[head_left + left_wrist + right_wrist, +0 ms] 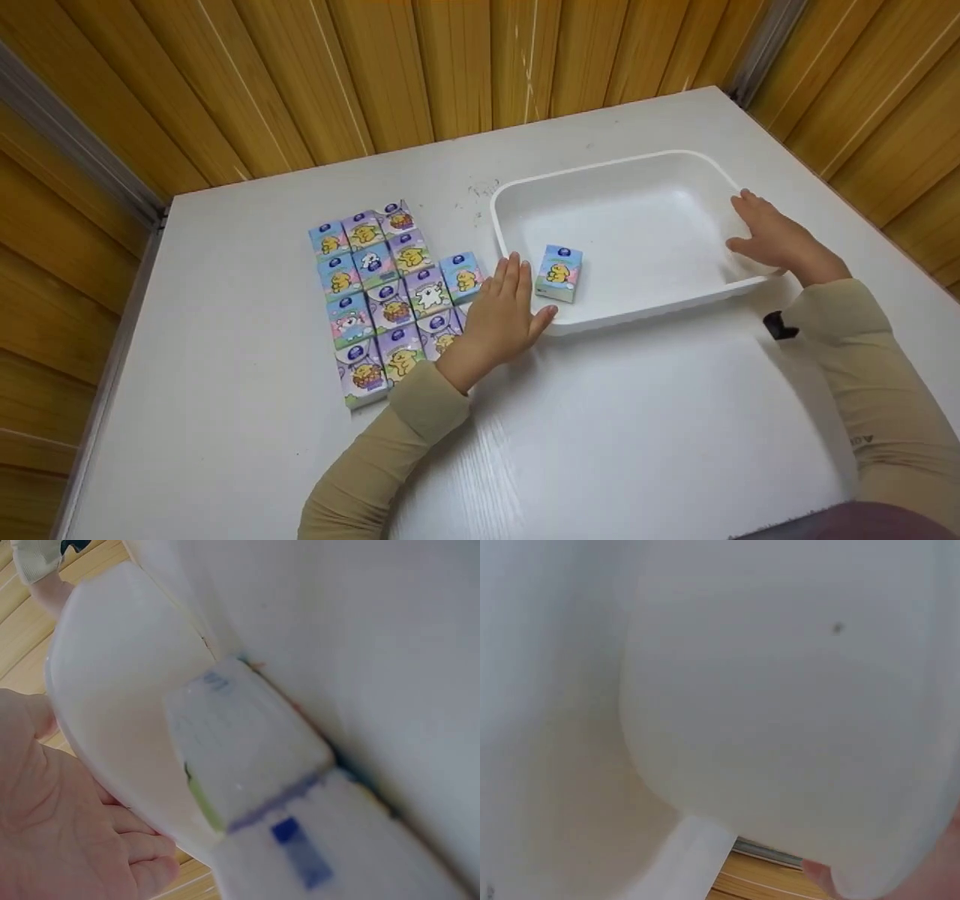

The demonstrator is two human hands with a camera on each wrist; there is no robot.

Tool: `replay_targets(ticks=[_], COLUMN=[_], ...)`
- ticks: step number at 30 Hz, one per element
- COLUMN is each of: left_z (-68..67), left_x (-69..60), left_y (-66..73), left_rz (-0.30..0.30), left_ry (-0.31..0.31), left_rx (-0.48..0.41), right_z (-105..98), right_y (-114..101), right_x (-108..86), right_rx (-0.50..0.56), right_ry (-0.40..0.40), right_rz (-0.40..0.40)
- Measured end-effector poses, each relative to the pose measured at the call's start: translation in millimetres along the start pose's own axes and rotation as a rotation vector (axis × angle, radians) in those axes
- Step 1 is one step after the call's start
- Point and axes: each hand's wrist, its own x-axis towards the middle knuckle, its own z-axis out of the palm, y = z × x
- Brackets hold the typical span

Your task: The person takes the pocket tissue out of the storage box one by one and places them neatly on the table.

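Observation:
A white, deep rectangular tray point(637, 225) stands on the table, with a blue cartoon-printed tissue pack point(559, 271) lying inside near its left wall. My left hand point(502, 315) lies against the tray's left end with straight fingers, its thumb spread toward the front rim. In the left wrist view, the palm of the left hand point(67, 817) faces the camera and holds nothing. At the opposite end, my right hand point(780, 240) touches the tray wall, thumb apart from extended fingers. Only a small part of the right hand point(937, 870) shows behind the rim in the right wrist view.
Several similar tissue packs point(390, 300) lie face up in close rows left of the tray, some partly hidden by the left hand. A small black object point(781, 325) sits near the right sleeve. Wood-patterned walls point(450, 75) border the white table point(225, 450).

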Motion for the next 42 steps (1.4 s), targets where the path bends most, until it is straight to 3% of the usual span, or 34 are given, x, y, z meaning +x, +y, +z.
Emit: replay_targets(ticks=[15, 20, 27, 35, 42], left_z=[0.8, -2.1, -18.1, -40.3, -40.5], left_x=[-0.2, -0.2, 2.7, 23.4, 50.3], left_y=[-1.0, -3.2, -5.6, -3.4, -4.3], left_rz=[0.008, 0.018, 0.043, 0.085, 0.142], left_ry=[0.022, -0.013, -0.090, -0.059, -0.119], left_rx=[-0.016, -0.051, -0.045, 0.084, 0.098], right_z=[13, 14, 14, 14, 15], right_y=[13, 13, 11, 12, 11], right_x=[0.0, 0.1, -0.6, -1.0, -0.7], right_rx=[-0.017, -0.006, -0.024, -0.038, -0.030], right_ry=[0.087, 0.093, 0.084, 0.096, 0.106], right_rz=[0.046, 0.066, 0.062, 0.062, 0.073])
